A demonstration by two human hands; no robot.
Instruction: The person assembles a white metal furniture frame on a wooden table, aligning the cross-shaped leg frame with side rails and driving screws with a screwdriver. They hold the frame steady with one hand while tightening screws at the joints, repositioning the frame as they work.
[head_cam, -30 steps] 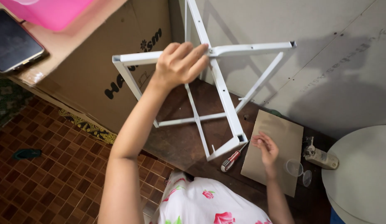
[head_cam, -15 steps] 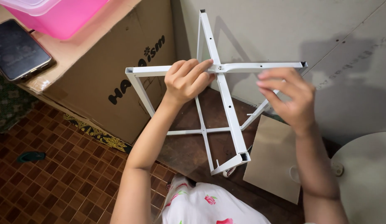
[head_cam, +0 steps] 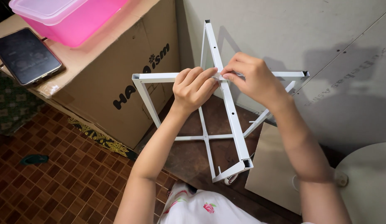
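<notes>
A white metal frame (head_cam: 234, 124) of crossed square tubes stands upright on the dark floor by a grey wall. My left hand (head_cam: 195, 88) grips the frame's top horizontal bar right at the crossing. My right hand (head_cam: 250, 79) has come onto the same crossing from the right, its fingertips pinched together against the joint. Whether a small part sits between those fingertips I cannot tell. The two hands touch each other at the joint.
A cardboard box (head_cam: 114, 79) stands to the left, bearing a pink lidded plastic tub (head_cam: 72, 18) and a dark phone (head_cam: 26, 56). A flat grey board (head_cam: 272, 170) lies on the floor at right, next to a round white tabletop (head_cam: 367, 182). Brown patterned tiles (head_cam: 64, 182) cover the left floor.
My right hand rose from the board on the floor up to the frame's crossing and now pinches at the joint. My left hand kept its grip on the top bar.
</notes>
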